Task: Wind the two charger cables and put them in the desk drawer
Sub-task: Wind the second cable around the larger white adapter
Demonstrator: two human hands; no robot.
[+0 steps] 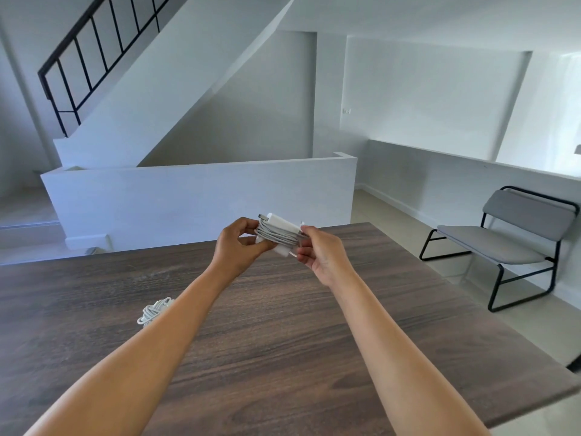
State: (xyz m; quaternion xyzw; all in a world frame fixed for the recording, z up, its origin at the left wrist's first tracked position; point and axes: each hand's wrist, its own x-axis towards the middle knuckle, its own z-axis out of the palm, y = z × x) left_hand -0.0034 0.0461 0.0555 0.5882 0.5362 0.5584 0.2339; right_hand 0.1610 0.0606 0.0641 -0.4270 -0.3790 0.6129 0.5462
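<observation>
A white charger brick with its grey-white cable wound round it (280, 233) is held in the air above the far part of the dark wooden desk (283, 325). My left hand (237, 248) grips the brick's left end, fingers curled round it. My right hand (320, 254) pinches the cable at the brick's right end. A second white cable (154, 311), wound into a small bundle, lies on the desk at the left, partly hidden behind my left forearm. No drawer shows in this view.
A grey chair with a black frame (515, 247) stands on the floor to the right of the desk. Beyond the desk's far edge are a low white wall (201, 196) and a staircase with a black railing.
</observation>
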